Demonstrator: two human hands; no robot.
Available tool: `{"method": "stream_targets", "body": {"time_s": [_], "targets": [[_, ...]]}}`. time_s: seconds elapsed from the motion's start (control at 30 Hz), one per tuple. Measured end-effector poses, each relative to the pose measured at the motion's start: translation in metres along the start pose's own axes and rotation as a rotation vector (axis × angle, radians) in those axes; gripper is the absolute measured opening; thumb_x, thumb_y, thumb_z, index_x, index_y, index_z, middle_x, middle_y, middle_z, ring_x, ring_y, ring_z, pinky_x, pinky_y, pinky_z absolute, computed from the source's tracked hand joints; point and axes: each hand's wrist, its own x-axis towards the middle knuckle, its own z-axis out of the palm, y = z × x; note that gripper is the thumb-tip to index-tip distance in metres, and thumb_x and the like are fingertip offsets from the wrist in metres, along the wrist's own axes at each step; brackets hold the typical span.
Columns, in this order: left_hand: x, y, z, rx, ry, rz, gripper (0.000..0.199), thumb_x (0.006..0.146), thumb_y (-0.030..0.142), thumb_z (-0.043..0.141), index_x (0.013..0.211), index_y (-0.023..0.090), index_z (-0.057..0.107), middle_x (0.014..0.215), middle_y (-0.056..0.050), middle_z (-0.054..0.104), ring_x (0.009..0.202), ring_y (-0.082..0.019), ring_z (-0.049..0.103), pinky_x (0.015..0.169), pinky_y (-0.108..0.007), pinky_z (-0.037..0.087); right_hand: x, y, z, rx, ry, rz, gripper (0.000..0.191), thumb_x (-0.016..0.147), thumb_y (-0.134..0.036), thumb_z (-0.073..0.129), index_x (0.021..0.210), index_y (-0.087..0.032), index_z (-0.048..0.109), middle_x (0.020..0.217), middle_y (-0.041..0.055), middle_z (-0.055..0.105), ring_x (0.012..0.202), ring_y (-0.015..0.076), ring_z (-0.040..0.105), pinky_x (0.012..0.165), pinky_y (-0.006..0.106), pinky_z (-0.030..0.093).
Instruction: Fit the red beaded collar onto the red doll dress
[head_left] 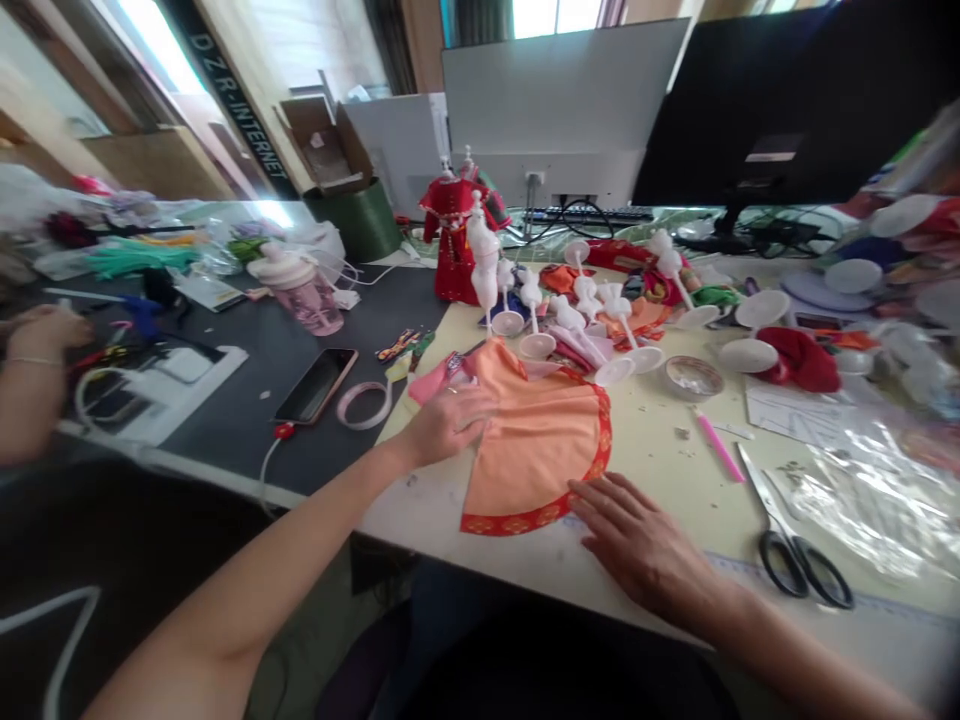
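Observation:
A small peach doll dress (536,430) with a red, gold-patterned hem lies spread like a fan on the pale work mat. My left hand (448,425) is at its upper left edge, fingers bent together and closed on the cloth; the thumb side is partly hidden. Pink cloth (431,383) shows just beyond that hand. My right hand (645,545) rests with fingers stretched out and fingertips on the lower right hem, holding nothing. Near it on the right are black-handled scissors (795,560) and a pink pen-like stick (720,447).
White doll forms (586,297) on round stands crowd the back, beside dressed red dolls (450,235). A tape roll (694,377), clear plastic bags (870,490), phone (316,385), pink-lidded bottle (300,290) and power strip (184,390) lie around. Another person's hand (45,335) is far left.

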Motion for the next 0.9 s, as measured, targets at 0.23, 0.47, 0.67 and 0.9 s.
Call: {"method": "stream_targets", "body": {"time_s": [0.23,0.47,0.67,0.9], "targets": [[-0.007,-0.01,-0.001,0.135,-0.2,-0.013,0.028,0.091,0.014,0.046,0.109,0.023,0.065,0.122,-0.006,0.063,0.119,-0.021,0.054,0.098,-0.044,0.043,0.022,-0.008,0.018,0.046,-0.004,-0.004,0.029,0.091,-0.028,0.048,0.114,-0.014,0.061,0.119,0.0144,0.063,0.11,0.0294,0.057,0.094,0.051,0.048],[-0.009,-0.003,-0.016,0.149,0.02,-0.04,0.026,0.091,0.017,0.045,0.107,0.017,0.065,0.113,-0.009,0.066,0.11,-0.019,0.059,0.1,-0.04,0.043,0.01,-0.005,0.012,0.022,-0.009,0.005,0.029,0.093,-0.027,0.045,0.114,-0.014,0.06,0.12,0.014,0.063,0.107,0.0296,0.058,0.093,0.05,0.049],[-0.001,0.021,0.015,0.123,-0.233,0.118,0.032,0.09,0.031,0.051,0.117,0.016,0.06,0.123,-0.011,0.061,0.125,-0.026,0.048,0.105,-0.045,0.037,0.014,-0.016,0.007,0.094,-0.057,-0.004,0.026,0.091,-0.022,0.046,0.112,-0.016,0.06,0.116,0.0128,0.064,0.103,0.0285,0.059,0.09,0.047,0.05],[0.017,0.017,0.025,0.131,-0.161,-0.013,0.029,0.092,0.031,0.046,0.112,0.017,0.063,0.117,-0.011,0.063,0.11,-0.024,0.057,0.1,-0.044,0.04,-0.001,-0.014,-0.023,0.201,-0.05,0.028,0.02,0.091,-0.019,0.044,0.103,-0.018,0.059,0.104,0.01,0.066,0.095,0.0223,0.059,0.091,0.042,0.048]]}}
